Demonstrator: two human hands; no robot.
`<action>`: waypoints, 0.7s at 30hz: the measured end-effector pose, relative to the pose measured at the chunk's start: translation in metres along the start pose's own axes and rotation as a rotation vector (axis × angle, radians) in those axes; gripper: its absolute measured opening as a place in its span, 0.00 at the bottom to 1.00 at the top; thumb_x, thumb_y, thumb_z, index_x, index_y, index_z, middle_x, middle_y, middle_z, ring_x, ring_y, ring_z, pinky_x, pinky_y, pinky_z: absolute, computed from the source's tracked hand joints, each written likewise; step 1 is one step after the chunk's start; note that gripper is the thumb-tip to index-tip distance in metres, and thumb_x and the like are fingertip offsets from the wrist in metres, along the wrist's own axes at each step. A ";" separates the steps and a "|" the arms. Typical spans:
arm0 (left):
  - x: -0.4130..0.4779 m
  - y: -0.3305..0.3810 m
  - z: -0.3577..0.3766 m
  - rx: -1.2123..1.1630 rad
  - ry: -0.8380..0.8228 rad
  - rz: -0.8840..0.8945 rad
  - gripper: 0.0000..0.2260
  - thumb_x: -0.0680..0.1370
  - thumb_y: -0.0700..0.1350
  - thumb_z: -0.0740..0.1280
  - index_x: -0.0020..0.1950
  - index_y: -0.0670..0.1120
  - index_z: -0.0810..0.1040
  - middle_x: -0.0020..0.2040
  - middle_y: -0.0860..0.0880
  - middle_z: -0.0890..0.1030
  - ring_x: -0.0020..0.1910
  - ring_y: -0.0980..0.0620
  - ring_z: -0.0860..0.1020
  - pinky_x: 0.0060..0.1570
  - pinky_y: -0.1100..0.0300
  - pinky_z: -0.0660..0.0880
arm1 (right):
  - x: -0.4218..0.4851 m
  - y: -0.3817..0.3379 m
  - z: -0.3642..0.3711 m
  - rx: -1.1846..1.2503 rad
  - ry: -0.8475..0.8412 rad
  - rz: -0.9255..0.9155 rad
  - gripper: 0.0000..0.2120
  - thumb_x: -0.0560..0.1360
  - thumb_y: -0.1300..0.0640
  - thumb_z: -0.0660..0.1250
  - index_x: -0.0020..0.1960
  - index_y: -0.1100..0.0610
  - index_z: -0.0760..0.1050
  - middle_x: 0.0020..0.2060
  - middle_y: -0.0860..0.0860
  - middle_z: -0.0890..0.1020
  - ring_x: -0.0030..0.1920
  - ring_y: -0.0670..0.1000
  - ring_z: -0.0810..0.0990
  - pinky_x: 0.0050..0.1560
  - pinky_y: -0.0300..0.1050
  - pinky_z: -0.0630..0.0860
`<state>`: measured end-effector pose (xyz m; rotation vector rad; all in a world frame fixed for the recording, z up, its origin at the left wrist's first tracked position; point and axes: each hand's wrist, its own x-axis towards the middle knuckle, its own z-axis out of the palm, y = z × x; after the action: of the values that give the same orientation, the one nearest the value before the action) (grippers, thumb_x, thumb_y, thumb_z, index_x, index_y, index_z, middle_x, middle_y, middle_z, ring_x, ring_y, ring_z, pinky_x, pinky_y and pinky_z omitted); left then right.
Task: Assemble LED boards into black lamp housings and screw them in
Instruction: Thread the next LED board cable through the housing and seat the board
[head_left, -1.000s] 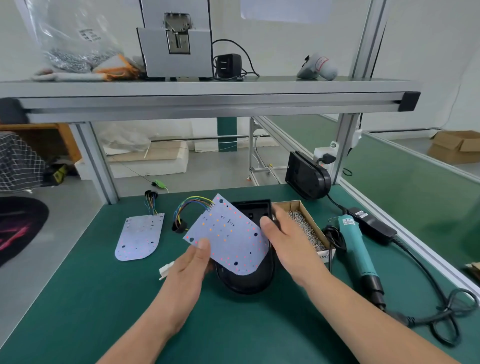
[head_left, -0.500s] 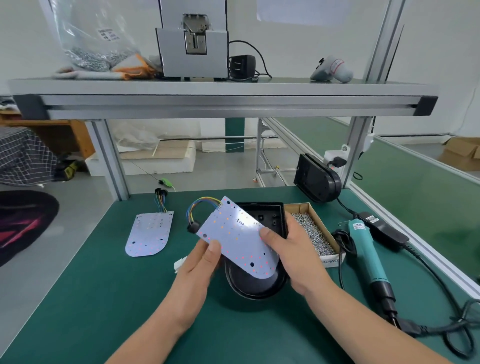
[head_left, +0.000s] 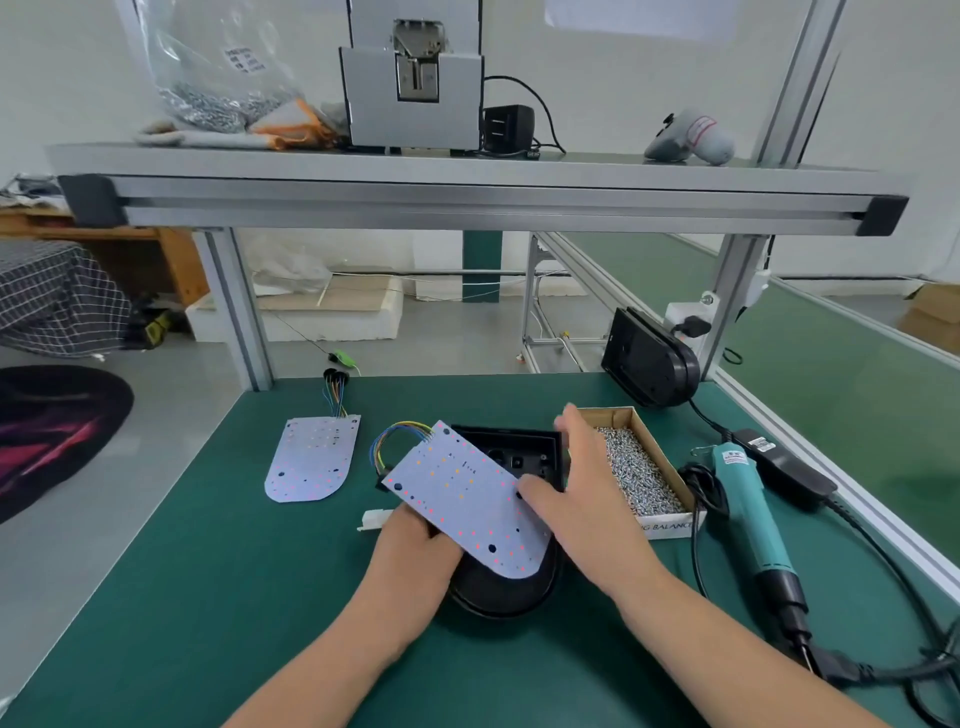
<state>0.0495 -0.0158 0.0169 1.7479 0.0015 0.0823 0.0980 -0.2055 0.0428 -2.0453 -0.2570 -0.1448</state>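
Note:
A white LED board (head_left: 467, 499) with coloured wires at its far end is held tilted over the black lamp housing (head_left: 511, 597) in the middle of the green table. My left hand (head_left: 415, 556) grips the board's near left edge from below. My right hand (head_left: 576, 488) rests on the board's right edge with the thumb on top and the fingers stretched toward the housing's far rim. A second LED board (head_left: 314, 460) lies flat to the left.
A cardboard box of screws (head_left: 636, 467) sits right of the housing. A teal electric screwdriver (head_left: 753, 519) with its cable and power brick lies at the right. Another black housing (head_left: 647, 364) leans against the frame post. An overhead shelf (head_left: 467, 195) spans the bench.
The board has come lower and nearer over the housing. My right hand's fingers have opened and stretched forward along the board's right edge.

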 end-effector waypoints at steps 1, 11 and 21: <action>0.001 -0.003 0.002 -0.007 0.011 -0.004 0.12 0.80 0.34 0.65 0.53 0.47 0.84 0.50 0.53 0.88 0.47 0.58 0.80 0.52 0.63 0.77 | 0.000 -0.002 0.001 -0.094 0.055 -0.066 0.38 0.79 0.58 0.70 0.84 0.52 0.56 0.78 0.40 0.61 0.79 0.40 0.57 0.81 0.49 0.57; 0.014 -0.016 -0.001 -0.081 0.209 0.120 0.16 0.82 0.41 0.62 0.47 0.53 0.89 0.46 0.50 0.88 0.44 0.51 0.86 0.42 0.61 0.83 | -0.003 -0.049 0.037 -0.670 0.011 -0.614 0.45 0.76 0.25 0.60 0.83 0.53 0.62 0.82 0.55 0.62 0.85 0.59 0.45 0.81 0.66 0.46; 0.014 -0.010 0.001 -0.131 0.314 -0.039 0.14 0.88 0.43 0.52 0.45 0.49 0.70 0.24 0.57 0.76 0.24 0.61 0.76 0.31 0.66 0.74 | 0.025 -0.091 0.075 -0.627 -0.154 -0.597 0.37 0.71 0.45 0.71 0.79 0.38 0.65 0.69 0.48 0.69 0.65 0.55 0.68 0.65 0.59 0.69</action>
<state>0.0644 -0.0144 0.0077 1.5884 0.2539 0.3209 0.0997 -0.0951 0.0905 -2.5382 -1.0238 -0.4853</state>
